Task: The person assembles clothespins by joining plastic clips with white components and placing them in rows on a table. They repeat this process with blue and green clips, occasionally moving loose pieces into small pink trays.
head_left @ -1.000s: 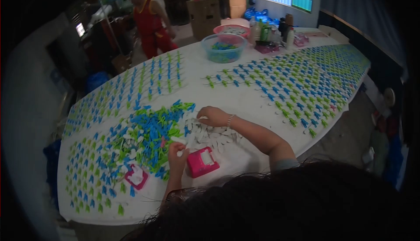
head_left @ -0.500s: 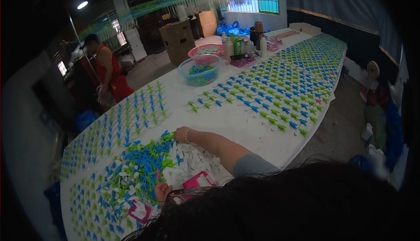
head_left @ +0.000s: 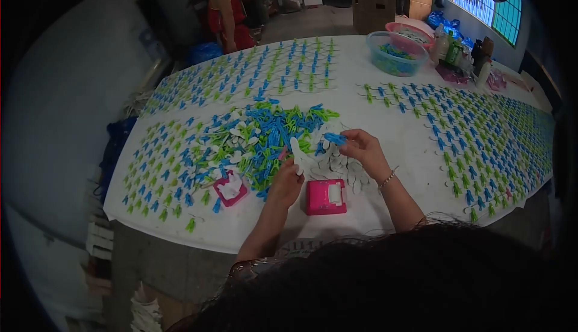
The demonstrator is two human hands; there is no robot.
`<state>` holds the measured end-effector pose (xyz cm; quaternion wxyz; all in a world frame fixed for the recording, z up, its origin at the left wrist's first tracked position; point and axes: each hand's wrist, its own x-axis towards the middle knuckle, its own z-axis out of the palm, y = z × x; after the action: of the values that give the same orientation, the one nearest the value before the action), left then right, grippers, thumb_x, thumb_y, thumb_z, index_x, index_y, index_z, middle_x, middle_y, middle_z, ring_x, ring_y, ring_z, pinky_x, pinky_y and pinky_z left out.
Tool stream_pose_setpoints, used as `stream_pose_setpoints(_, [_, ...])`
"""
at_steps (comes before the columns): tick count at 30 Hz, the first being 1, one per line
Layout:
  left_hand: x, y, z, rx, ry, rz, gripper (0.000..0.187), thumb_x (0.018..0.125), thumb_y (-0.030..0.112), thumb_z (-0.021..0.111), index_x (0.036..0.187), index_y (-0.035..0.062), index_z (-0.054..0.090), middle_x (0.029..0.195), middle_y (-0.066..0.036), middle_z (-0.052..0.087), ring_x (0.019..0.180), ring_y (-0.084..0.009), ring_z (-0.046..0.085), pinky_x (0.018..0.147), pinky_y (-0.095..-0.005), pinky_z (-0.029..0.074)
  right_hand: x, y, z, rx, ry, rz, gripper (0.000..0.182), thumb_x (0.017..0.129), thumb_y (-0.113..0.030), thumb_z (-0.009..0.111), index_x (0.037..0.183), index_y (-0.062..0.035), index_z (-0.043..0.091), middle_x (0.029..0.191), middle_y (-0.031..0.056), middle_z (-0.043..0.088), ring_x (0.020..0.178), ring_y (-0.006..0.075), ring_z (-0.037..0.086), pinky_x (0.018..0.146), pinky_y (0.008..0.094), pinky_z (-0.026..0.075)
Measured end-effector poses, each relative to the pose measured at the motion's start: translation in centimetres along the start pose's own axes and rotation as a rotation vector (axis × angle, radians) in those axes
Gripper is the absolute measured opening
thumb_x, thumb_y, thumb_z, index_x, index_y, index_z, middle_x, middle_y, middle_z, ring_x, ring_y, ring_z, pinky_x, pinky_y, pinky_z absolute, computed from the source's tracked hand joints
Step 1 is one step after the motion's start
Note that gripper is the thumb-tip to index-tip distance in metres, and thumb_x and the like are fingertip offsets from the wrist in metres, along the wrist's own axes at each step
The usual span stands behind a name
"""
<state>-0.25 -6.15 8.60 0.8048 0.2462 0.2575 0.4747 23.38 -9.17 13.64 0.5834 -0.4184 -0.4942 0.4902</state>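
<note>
My right hand (head_left: 365, 154), with a bracelet at its wrist, pinches a blue clothespin (head_left: 335, 139) between thumb and fingers. Closed around a long white piece with rounded ends (head_left: 295, 149) is my left hand (head_left: 286, 183), a short way to the left. Behind and left of both hands spreads a heap of blue and green clothespins (head_left: 278, 128), mixed with white ones. Loose white pieces (head_left: 344, 169) lie under and beside my right hand. Just below the hands sits a pink box (head_left: 318, 203) with something white in its top.
A second pink box (head_left: 241, 196) holds crumpled white material. Rows of blue and green clothespins (head_left: 481, 145) cover the right of the white table (head_left: 385, 205), with more at the back and left. A clear basin (head_left: 391, 69) and bottles (head_left: 442, 47) stand behind. A person (head_left: 226, 13) stands beyond the table.
My view has swung left and down. My right hand has come back from the heap's far edge, now with a blue clothespin. My left hand has come up with the white piece.
</note>
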Motion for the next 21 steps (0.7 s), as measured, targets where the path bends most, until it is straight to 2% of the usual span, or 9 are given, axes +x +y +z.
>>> stream_pose_setpoints(1, [-0.4,-0.1,0.5,0.039,-0.025,0.018,0.029,0.079,0.009,0.06,0.107,0.0158,0.053,0.097,0.004,0.056,0.086,-0.0092,0.052,0.073,-0.0243,0.038,-1.0,0.5,0.3,0.005,-0.002,0.001,0.036,0.082,-0.005,0.067,0.116,0.0007,0.054,0.096,0.0043,0.063,0.084,0.0107,0.062,0.074,0.0238,0.051])
stream_pose_setpoints(5, [0.6,-1.5,-1.1,0.155,-0.059,0.124,0.03,0.079,0.001,0.059,0.106,0.0111,0.052,0.094,0.002,0.054,0.085,-0.0089,0.05,0.075,-0.0231,0.038,-4.2,1.4,1.3,0.049,-0.093,0.018,0.03,0.084,-0.001,0.064,0.113,0.0021,0.055,0.095,0.0047,0.065,0.088,0.0088,0.062,0.077,0.0216,0.051])
stream_pose_setpoints(7, [0.7,-2.4,-1.9,0.331,-0.178,0.437,0.031,0.077,-0.005,0.059,0.104,0.0079,0.05,0.091,0.001,0.051,0.085,-0.0083,0.049,0.078,-0.0227,0.039,-4.9,1.7,1.7,0.036,-0.107,0.024,0.028,0.084,-0.001,0.064,0.111,0.0024,0.056,0.096,0.0053,0.065,0.087,0.009,0.062,0.076,0.0215,0.051])
stream_pose_setpoints(8, [0.4,-2.2,-1.5,0.333,-0.178,0.438,0.031,0.077,-0.005,0.059,0.104,0.0079,0.05,0.091,0.001,0.051,0.085,-0.0083,0.049,0.078,-0.0227,0.039,-5.1,2.0,1.9,0.017,-0.104,0.003,0.027,0.084,-0.001,0.064,0.11,0.0026,0.057,0.095,0.0057,0.065,0.087,0.0092,0.063,0.076,0.0213,0.051])
stream_pose_setpoints(10, [-0.8,-1.4,0.1,0.293,-0.1,0.317,0.033,0.077,-0.008,0.058,0.104,0.0076,0.049,0.092,0.001,0.051,0.085,-0.0079,0.049,0.081,-0.023,0.04,-5.4,2.0,2.2,-0.002,-0.101,-0.017,0.026,0.084,0.0,0.064,0.109,0.0028,0.058,0.095,0.006,0.066,0.086,0.0093,0.063,0.076,0.0211,0.051])
stream_pose_setpoints(21, [-1.9,-1.5,1.2,0.347,-0.181,0.313,0.031,0.079,-0.009,0.056,0.105,0.0063,0.047,0.091,-0.002,0.055,0.085,-0.0099,0.053,0.081,-0.023,0.042,-5.6,1.5,2.7,-0.03,-0.13,-0.007,0.03,0.083,-0.001,0.065,0.111,0.0023,0.058,0.096,0.0065,0.065,0.087,0.0097,0.063,0.079,0.0221,0.051])
